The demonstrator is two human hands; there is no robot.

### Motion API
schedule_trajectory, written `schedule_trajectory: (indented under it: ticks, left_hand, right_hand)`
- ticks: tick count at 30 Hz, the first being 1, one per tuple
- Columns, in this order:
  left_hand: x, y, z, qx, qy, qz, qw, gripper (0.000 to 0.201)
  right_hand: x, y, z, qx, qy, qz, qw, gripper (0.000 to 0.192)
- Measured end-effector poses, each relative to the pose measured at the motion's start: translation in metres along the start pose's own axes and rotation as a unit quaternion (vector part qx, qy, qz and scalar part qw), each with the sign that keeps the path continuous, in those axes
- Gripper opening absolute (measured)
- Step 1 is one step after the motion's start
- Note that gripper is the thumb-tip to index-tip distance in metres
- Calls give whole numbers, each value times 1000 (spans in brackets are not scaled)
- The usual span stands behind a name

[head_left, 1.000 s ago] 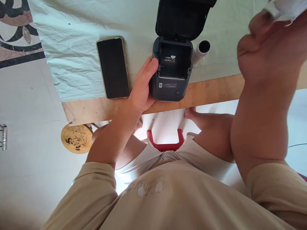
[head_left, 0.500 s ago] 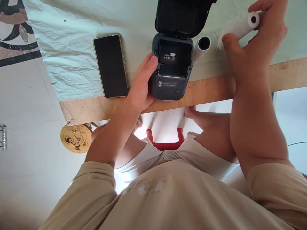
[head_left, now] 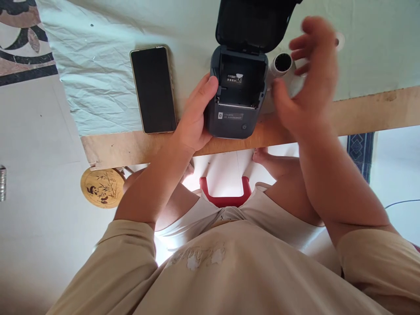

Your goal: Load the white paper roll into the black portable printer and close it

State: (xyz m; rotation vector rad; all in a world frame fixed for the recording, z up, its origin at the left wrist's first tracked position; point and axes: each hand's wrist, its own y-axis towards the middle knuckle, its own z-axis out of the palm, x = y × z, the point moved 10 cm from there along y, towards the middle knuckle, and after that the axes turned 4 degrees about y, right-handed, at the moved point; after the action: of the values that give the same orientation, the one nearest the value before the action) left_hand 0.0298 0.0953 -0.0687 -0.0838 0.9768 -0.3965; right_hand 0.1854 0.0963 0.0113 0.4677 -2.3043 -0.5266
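A dark grey label printer (head_left: 236,98) stands at the table's near edge with its lid (head_left: 252,22) swung up and its paper bay bare. My left hand (head_left: 193,118) grips its left side, thumb at the bay's rim. My right hand (head_left: 308,83), blurred, hovers just right of the printer with fingers spread and nothing clearly in it. One white paper roll (head_left: 282,63) lies beside the printer, under those fingers. The end of a second roll (head_left: 339,40) shows past the back of that hand; the hand hides the rest of it.
A black phone (head_left: 153,89) lies face up on the pale green cloth (head_left: 98,65), left of the printer. The bare wooden table edge (head_left: 131,146) runs along the front. Below it are my knees, a red stool (head_left: 226,194) and a round bamboo stool (head_left: 103,188).
My right hand came down from near the camera with a white roll, then swept left toward the printer. The roll now sits behind that hand. My left hand stayed on the printer.
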Motion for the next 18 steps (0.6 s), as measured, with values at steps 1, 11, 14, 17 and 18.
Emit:
schedule_trajectory:
  ticks: [1,11,14,17,18]
  left_hand:
    - [0,0,0,1,3,1,1000,22]
    - [1,-3,-2,-6,22,-14,1000,29]
    - [3,-2,-4,-5,-1,-14,1000,30]
    - [6,-1,-4,6,-18,-15,1000,29]
    - [7,0,-4,7,-18,-17,1000,29]
  right_hand:
    - [-3,-1,13,28,-24,15,999,70]
    - [-32,3,6,-34,192,176,965,63]
    - [-51,-6,25,-23,392,310,866,40]
    - [-34,-3,21,-21,379,289,879,34]
    - [-23,1,14,-25,331,252,909,38]
